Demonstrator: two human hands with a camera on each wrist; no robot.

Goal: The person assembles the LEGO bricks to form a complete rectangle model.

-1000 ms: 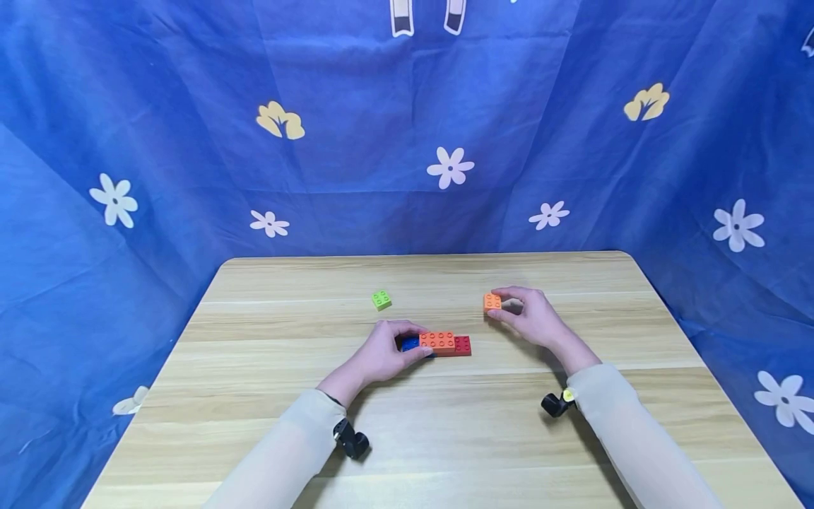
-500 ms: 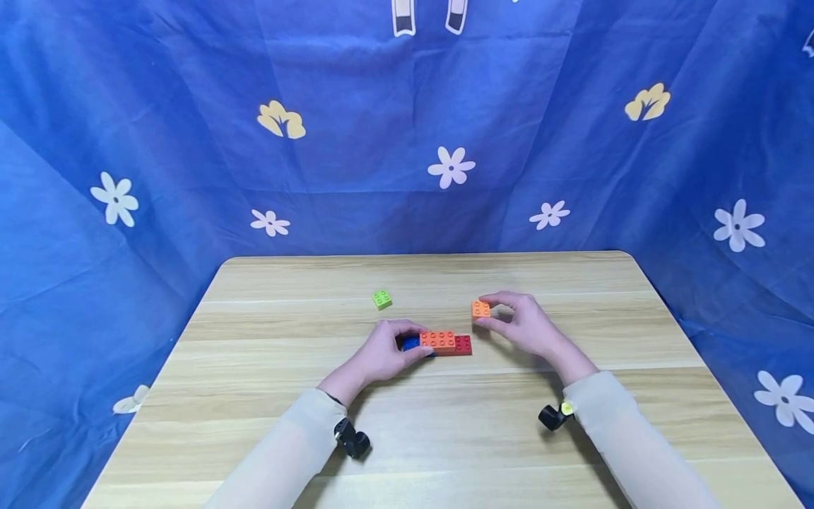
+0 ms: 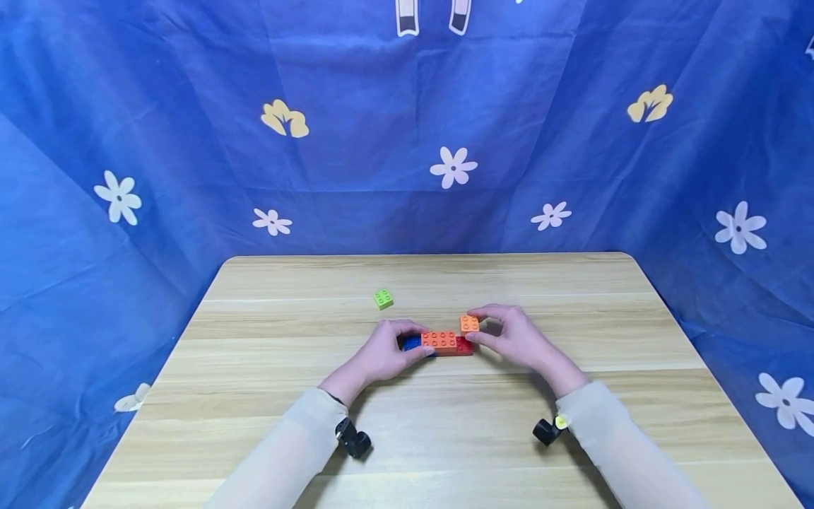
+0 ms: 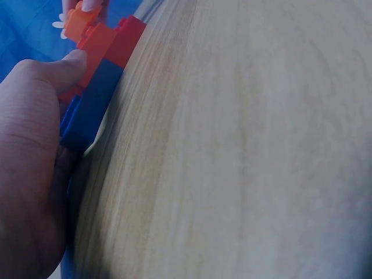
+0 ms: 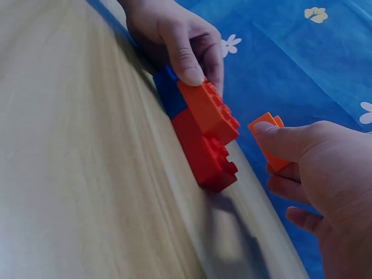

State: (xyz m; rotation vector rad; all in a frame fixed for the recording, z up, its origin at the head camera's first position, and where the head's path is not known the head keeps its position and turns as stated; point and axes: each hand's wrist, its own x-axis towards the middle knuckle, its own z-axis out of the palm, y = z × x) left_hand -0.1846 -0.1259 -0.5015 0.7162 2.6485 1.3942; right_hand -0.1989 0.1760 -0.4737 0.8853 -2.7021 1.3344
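Note:
On the table a blue brick (image 4: 96, 107) and a red brick (image 5: 203, 157) lie end to end, bridged on top by a long orange brick (image 3: 439, 341). My left hand (image 3: 384, 351) grips this stack at its left end, thumb on the near side of the long orange brick. My right hand (image 3: 515, 338) pinches a small square orange brick (image 3: 469, 324) between thumb and fingers. In the head view that small brick overlaps the far edge of the red brick; the right wrist view shows it raised apart from the stack, with the red studs bare.
A small lime green brick (image 3: 384, 299) lies on the wooden table (image 3: 445, 438) behind the stack. A blue cloth (image 3: 356, 141) with flower prints hangs behind the table and at both sides.
My right hand has carried the small orange brick leftward and nearer, from right of the stack to over its red end. The left hand has stayed on the stack.

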